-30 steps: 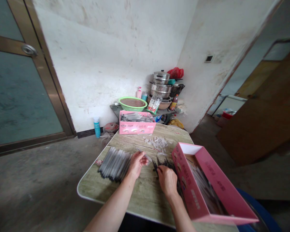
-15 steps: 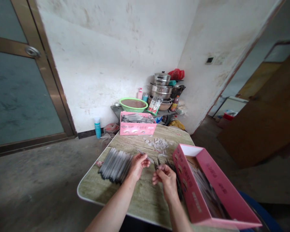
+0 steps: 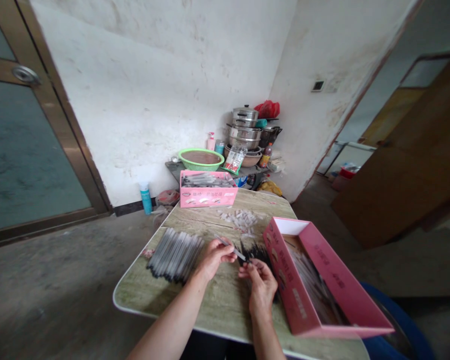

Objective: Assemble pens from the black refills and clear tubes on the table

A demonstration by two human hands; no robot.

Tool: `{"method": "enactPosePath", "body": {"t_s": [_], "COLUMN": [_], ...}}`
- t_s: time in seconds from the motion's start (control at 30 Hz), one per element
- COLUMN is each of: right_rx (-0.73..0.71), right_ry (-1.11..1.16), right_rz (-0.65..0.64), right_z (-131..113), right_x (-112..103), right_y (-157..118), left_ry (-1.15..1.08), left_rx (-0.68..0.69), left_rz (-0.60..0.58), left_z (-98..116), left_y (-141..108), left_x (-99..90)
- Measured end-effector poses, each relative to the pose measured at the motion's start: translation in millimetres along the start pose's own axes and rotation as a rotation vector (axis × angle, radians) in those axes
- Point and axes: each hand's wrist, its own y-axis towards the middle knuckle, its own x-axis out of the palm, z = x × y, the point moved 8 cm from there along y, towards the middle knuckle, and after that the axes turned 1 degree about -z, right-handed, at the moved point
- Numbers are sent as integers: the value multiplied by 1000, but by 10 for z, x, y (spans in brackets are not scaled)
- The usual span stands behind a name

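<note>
My left hand [image 3: 218,256] is closed on a slim translucent tube [image 3: 230,247], pinched between thumb and fingers over the table. Against the tube's lower right end, my right hand [image 3: 260,278] pinches a small black piece [image 3: 246,261], partly hidden by the fingers. To the left lies a row of similar grey tubes [image 3: 176,254] with black ends toward me. Beside and behind my right hand is a pile of thin black pieces [image 3: 255,250]. Small whitish pieces [image 3: 240,220] are scattered further back.
A pink box [image 3: 209,197] full of tubes stands at the table's far edge. Another open pink box [image 3: 298,292] with pale tubes inside is at the right. Behind the table [image 3: 210,318] are a green basin [image 3: 182,159] and stacked pots [image 3: 244,135].
My right hand has brought a black piece up to the end of the tube in my left hand; before, they were apart. The whole view has shifted slightly.
</note>
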Motion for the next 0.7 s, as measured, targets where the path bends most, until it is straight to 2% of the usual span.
{"method": "enactPosePath", "body": {"t_s": [0.7], "right_rx": [-1], "right_ry": [26], "right_rz": [-12], "right_z": [-3], "right_x": [38], "right_y": [3], "left_ry": [-2], "left_rx": [-16], "left_rz": [3], "left_z": [-36], "left_y": [10], "left_x": [-12]}}
